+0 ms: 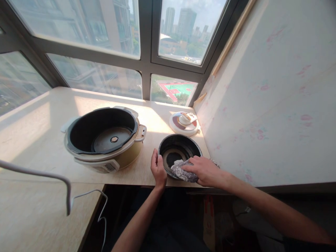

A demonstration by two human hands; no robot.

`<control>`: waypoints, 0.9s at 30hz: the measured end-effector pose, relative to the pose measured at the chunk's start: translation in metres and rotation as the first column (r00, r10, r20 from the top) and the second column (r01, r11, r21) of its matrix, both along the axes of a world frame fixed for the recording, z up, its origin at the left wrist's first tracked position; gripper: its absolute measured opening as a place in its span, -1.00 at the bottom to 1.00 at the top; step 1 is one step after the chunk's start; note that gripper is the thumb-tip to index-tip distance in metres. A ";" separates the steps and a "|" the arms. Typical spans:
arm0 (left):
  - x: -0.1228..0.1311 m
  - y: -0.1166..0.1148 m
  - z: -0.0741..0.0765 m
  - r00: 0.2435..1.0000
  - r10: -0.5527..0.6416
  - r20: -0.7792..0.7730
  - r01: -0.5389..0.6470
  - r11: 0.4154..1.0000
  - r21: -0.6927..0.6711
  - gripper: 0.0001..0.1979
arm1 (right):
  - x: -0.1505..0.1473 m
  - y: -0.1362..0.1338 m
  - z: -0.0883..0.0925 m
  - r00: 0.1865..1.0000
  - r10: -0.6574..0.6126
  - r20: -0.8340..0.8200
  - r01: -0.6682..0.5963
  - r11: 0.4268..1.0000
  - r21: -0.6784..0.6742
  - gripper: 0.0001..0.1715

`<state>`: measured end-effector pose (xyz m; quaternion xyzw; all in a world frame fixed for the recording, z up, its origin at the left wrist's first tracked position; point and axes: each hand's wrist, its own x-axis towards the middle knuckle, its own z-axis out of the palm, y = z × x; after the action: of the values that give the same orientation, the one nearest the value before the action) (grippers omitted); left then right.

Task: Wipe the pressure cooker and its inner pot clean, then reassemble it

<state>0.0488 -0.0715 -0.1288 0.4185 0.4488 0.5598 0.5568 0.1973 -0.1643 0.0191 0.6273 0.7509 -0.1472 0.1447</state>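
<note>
A round black inner pot (186,143) stands near the front edge of the ledge, with a pale ring on its bottom. My left hand (158,171) is cupped against the pot's left side, thumb near the rim, fingers along the outer wall. Bunched in my right hand (206,170) is a grey-and-white fuzzy cloth (185,172), which reaches over the front rim into the pot. A small white bit shows at the cloth's upper end. The right hand's fingers are wrapped around the cloth, and its underside is hidden.
Left of the pot stands a large electric cooker (128,154), its black interior exposed. A white-and-red lid (183,124) lies behind the pot. The patterned wall (262,105) closes in on the right, windows behind. A grey cable (52,174) crosses the left foreground.
</note>
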 end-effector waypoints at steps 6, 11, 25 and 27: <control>-0.008 0.004 0.003 0.993 -0.107 -0.050 0.109 0.993 0.044 -0.54 | 0.056 0.008 -0.015 0.950 -0.274 0.149 0.234 0.942 0.241 -0.30; -0.011 0.006 -0.002 0.987 -0.147 -0.063 0.150 0.988 0.036 -0.52 | 0.071 0.039 -0.030 0.932 -0.338 0.130 0.262 0.877 0.403 -0.27; -0.012 0.007 -0.008 0.985 -0.161 -0.058 0.162 0.987 0.015 -0.49 | -0.013 0.111 -0.054 0.956 -0.190 -0.224 0.265 0.885 0.383 -0.32; -0.012 0.006 -0.009 0.983 -0.183 -0.025 0.183 0.983 0.003 -0.46 | -0.026 0.106 -0.055 0.959 -0.153 -0.240 0.237 0.896 0.376 -0.34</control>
<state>0.0370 -0.0652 -0.1382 0.4662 0.4136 0.5025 0.5992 0.1714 -0.0584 -0.0362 0.6976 0.7088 -0.0678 -0.0802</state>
